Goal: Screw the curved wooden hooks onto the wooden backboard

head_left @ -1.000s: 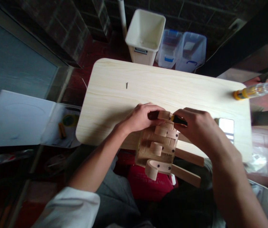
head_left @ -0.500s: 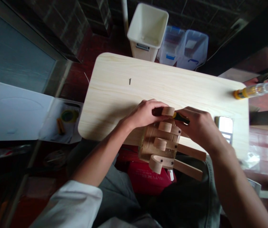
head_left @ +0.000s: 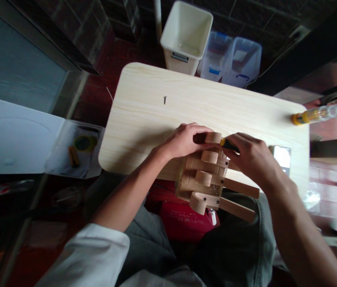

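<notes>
A wooden rack (head_left: 193, 164) with several curved wooden hooks and straight strips lies across the near edge of the table, partly over my lap. Dark screw heads show on its strips. My left hand (head_left: 185, 141) is closed around the far end of the rack, by the farthest curved hook (head_left: 213, 138). In my right hand (head_left: 247, 153) is a screwdriver (head_left: 229, 146) with a yellow and black handle, pointing left at that hook. Its tip is hidden behind the hook. One loose screw (head_left: 164, 100) lies on the tabletop beyond my left hand.
The pale wooden table (head_left: 138, 115) carries a phone (head_left: 282, 158) at right and a clear tube with yellow ends (head_left: 320, 114) at its right edge. Beyond the far edge stand a cream bin (head_left: 180, 59) and clear plastic boxes (head_left: 243, 59). An open white case (head_left: 18, 135) is at left.
The view has shifted slightly. My hands keep their places on the rack and screwdriver, and the right hand has turned a little with the handle.
</notes>
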Motion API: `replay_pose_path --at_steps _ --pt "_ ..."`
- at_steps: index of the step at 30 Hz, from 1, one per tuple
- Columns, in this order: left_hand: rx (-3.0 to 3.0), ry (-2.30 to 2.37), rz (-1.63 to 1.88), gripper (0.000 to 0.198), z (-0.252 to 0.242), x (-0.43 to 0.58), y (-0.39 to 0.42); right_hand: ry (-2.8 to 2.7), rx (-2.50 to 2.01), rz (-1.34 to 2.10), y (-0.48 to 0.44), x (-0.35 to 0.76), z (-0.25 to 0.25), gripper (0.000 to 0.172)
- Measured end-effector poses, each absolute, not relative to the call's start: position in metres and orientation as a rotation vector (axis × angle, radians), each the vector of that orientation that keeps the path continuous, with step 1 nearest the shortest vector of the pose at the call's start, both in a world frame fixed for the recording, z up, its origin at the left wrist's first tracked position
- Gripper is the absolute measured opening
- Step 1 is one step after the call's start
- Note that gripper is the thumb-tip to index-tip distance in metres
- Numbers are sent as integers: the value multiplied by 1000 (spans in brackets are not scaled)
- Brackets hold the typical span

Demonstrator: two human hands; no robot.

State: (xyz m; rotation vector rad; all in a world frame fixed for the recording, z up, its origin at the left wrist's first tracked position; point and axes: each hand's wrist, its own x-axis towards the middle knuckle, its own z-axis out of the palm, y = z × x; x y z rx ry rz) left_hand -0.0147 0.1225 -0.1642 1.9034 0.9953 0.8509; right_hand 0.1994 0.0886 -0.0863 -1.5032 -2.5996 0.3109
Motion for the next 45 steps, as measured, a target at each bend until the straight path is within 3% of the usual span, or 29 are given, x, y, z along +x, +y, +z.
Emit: replay_pose_path --at_steps 12,19,45 --pt "1925 999 813 29 -160 -15 123 -2742 -1441 272 93 193 -85 9" --pt "1915 1028 807 30 -162 -13 123 -2610 -1469 388 93 199 -86 23" --pt "1890 1031 785 35 -159 -14 122 -2842 -1335 314 99 201 -84 12"
